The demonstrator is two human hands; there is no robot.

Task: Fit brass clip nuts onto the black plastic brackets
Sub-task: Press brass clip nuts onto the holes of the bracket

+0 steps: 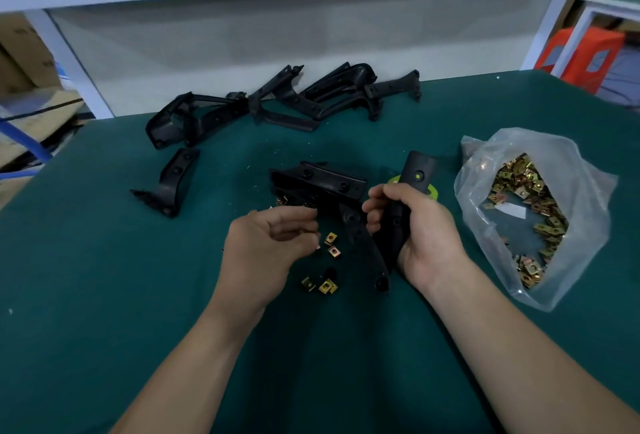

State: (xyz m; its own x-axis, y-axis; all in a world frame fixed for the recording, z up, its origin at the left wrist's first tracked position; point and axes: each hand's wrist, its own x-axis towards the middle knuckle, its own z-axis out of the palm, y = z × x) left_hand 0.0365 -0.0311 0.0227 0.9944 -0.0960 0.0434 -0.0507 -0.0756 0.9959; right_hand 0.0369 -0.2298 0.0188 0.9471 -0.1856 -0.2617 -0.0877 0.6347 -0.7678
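My right hand [420,236] grips a black plastic bracket [414,179] that stands nearly upright, its top end showing a hole with green behind it. My left hand [268,243] hovers just left of it with fingers curled; whether it pinches a clip nut I cannot tell. Several loose brass clip nuts [331,250] lie on the green mat between my hands. Another black bracket [322,182] lies flat just beyond my hands, with one arm [363,246] running toward me.
A clear plastic bag [540,212] full of brass clip nuts lies open at the right. A pile of black brackets [277,101] sits at the back of the mat, and a single bracket [169,184] lies at the left. A green object [433,193] peeks out behind the held bracket.
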